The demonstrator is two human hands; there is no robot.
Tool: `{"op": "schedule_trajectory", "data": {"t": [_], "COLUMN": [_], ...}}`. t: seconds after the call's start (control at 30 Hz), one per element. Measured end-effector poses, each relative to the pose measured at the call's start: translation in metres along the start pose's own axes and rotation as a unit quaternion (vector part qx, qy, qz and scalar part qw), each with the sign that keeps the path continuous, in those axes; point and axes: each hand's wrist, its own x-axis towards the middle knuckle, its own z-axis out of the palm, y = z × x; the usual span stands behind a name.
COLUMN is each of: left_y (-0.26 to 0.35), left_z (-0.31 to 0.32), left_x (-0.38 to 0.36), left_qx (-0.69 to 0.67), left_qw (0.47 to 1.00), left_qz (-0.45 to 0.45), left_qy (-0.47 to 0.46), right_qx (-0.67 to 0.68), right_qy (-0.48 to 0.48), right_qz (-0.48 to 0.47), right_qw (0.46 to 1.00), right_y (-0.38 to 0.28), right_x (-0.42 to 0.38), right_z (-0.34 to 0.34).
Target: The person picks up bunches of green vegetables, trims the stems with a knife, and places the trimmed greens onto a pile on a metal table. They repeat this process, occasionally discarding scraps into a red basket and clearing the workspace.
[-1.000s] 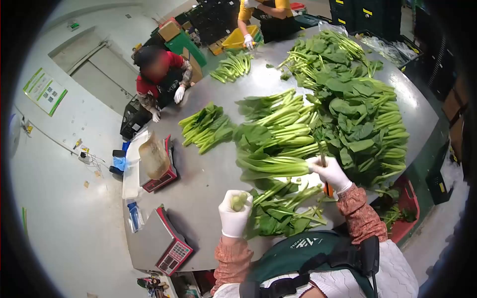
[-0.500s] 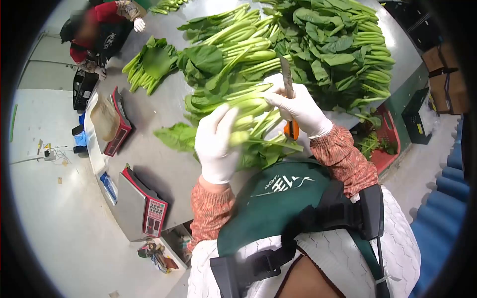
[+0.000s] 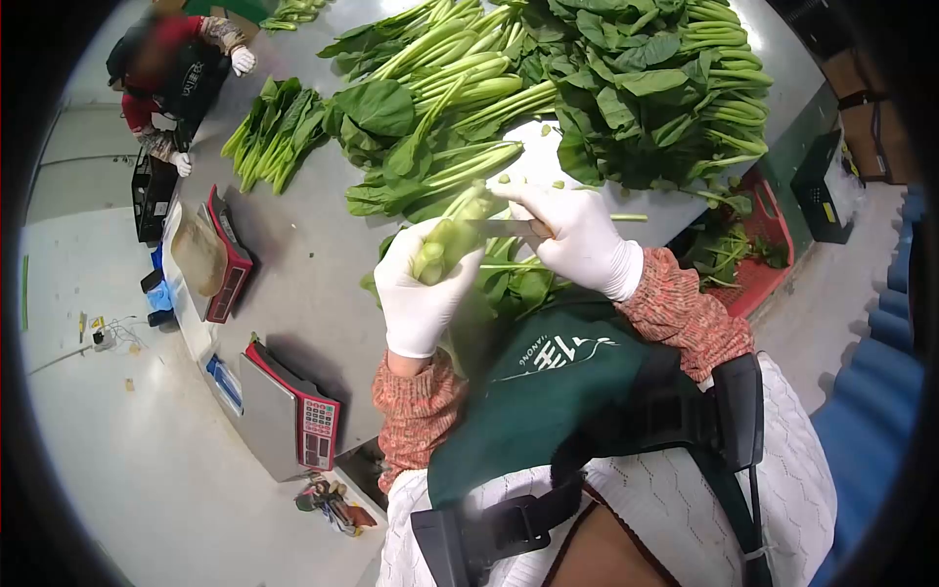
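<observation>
Packing room, pale floor; long grey steel table (image 3: 293, 284) heaped with leafy greens; two red-faced scales (image 3: 293, 416) at its near edge, well left of the grip; a co-worker (image 3: 166, 73) in red at the far left corner.

Item: bunch of greens (image 3: 445, 245); clasped in the left hand (image 3: 421, 289), white-gloved fingers wrapped full round the stalks; held above the table edge, close before the green apron (image 3: 548, 391).

Tool: knife (image 3: 504, 228); gripped closed-fisted by the right hand (image 3: 577, 240); blade lies roughly level, tip pointing toward the left hand and meeting the stalks just above its fingers.

Step, as judged: trimming the stalk ends; next move calls for a short controlled draw across the stalks, blade kept clear of the left fingers.

Orientation: long axis steeply tilted; cut stalk ends up and away from the body, leaves hanging below the fist.

Beyond the grip: loose pile of greens (image 3: 646, 88).
</observation>
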Motion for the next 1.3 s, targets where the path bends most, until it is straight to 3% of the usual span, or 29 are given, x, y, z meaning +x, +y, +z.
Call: {"op": "schedule_trajectory", "data": {"t": [0.13,0.27,0.3,0.4,0.5,0.6,0.7,0.73,0.77,0.83,0.87,0.9,0.97,1.0,1.07,1.1,1.17,1.23,1.3], "left_y": [0.004,0.011,0.013,0.008,0.002,0.0,-0.003,-0.002,0.002,-0.001,-0.005,-0.007,-0.014,-0.021,-0.049,-0.059,-0.074,-0.086,-0.092], "left_z": [-0.004,-0.014,-0.017,-0.02,-0.022,-0.021,-0.025,-0.026,-0.028,-0.041,-0.046,-0.055,-0.071,-0.088,-0.13,-0.147,-0.167,-0.184,-0.189], "left_x": [0.0,-0.001,0.001,0.012,0.017,0.022,0.028,0.029,0.031,0.034,0.037,0.042,0.052,0.057,0.069,0.072,0.074,0.067,0.065], "left_qx": [-0.001,-0.073,-0.095,-0.078,-0.149,-0.129,-0.133,-0.165,-0.177,-0.208,-0.23,-0.21,-0.323,-0.405,-0.562,-0.579,-0.546,-0.542,-0.534], "left_qw": [0.999,0.992,0.988,0.992,0.981,0.983,0.98,0.976,0.974,0.969,0.968,0.976,0.946,0.913,0.816,0.802,0.793,0.788,0.762], "left_qz": [0.001,-0.03,-0.034,-0.03,-0.078,-0.065,-0.091,-0.088,-0.08,-0.095,-0.081,-0.052,-0.024,-0.044,-0.091,-0.085,-0.111,-0.144,-0.175], "left_qy": [-0.046,-0.098,-0.112,-0.093,-0.099,-0.117,-0.116,-0.113,-0.117,-0.092,-0.068,-0.036,-0.004,0.02,0.099,0.119,0.246,0.252,0.323], "right_qx": [-0.009,-0.028,-0.069,0.138,0.306,0.37,0.315,0.265,0.273,0.285,0.214,-0.024,-0.149,-0.115,-0.06,-0.033,-0.036,-0.038,-0.014], "right_qy": [-0.028,-0.182,-0.086,-0.054,-0.149,-0.133,-0.147,-0.126,-0.14,-0.095,-0.064,-0.009,0.014,0.051,0.031,0.026,-0.02,-0.038,-0.061], "right_qz": [0.014,0.132,0.067,0.15,0.167,0.099,0.081,0.02,0.087,0.097,0.12,-0.01,0.053,0.024,0.078,0.089,0.117,0.129,0.165], "right_qw": [0.999,0.974,0.992,0.978,0.925,0.914,0.934,0.956,0.948,0.949,0.967,1.0,0.987,0.992,0.995,0.995,0.992,0.99,0.984], "right_y": [-0.003,0.024,0.052,0.047,0.012,-0.008,-0.014,-0.008,-0.009,0.006,0.014,0.033,0.032,0.044,0.046,0.05,0.041,0.055,0.061], "right_x": [0.002,0.006,-0.005,0.0,0.024,0.037,0.048,0.053,0.056,0.057,0.056,0.054,0.048,0.042,0.037,0.033,0.031,0.021,0.015], "right_z": [0.0,0.009,0.023,0.012,-0.016,-0.015,-0.019,-0.017,-0.022,-0.02,-0.017,-0.016,-0.018,-0.016,-0.018,-0.017,-0.021,-0.012,-0.005]}}
